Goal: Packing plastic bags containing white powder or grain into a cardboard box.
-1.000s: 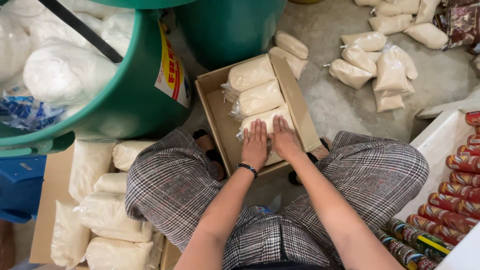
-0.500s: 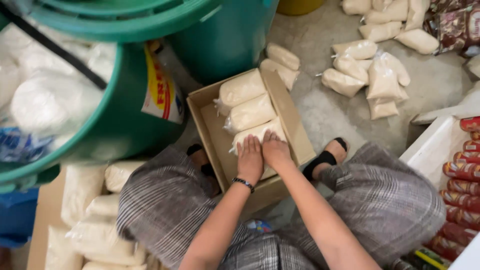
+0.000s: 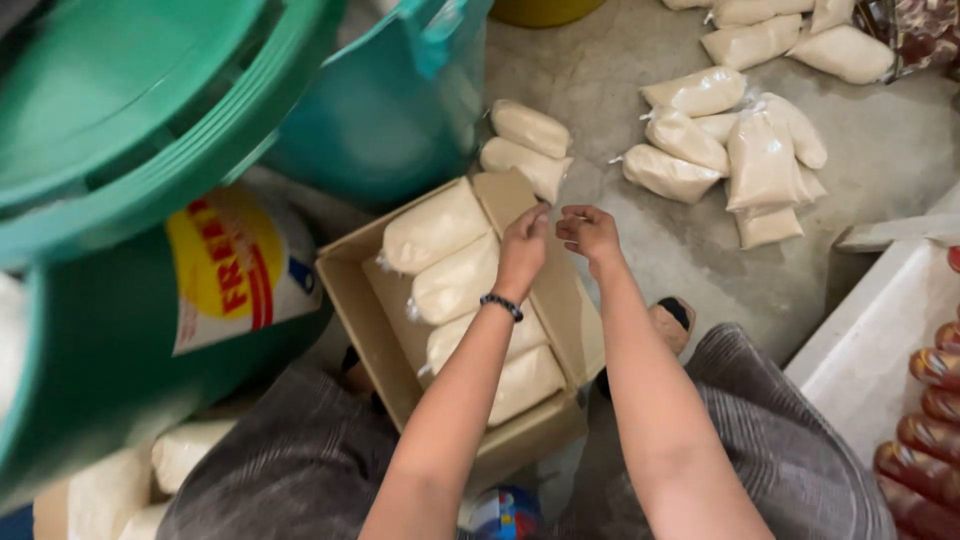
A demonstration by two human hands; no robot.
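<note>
Drum: a large green plastic drum with a yellow and red label (image 3: 150, 330) fills the left side, just beside the box.
Box: an open brown cardboard box (image 3: 350, 290) sits on the grey concrete floor (image 3: 880, 150) between the person's knees.
Bags in box: four clear plastic bags of white grain (image 3: 455, 280) lie side by side, filling it.
Loose bags: a heap of matching filled bags (image 3: 750, 150) lies well apart, upper right.
Left hand: the left hand (image 3: 525, 245) hovers over the box's far flap, fingers loosely curled, holding nothing.
Right hand: the right hand (image 3: 590, 232), just beside it, is loosely curled and empty.
</note>
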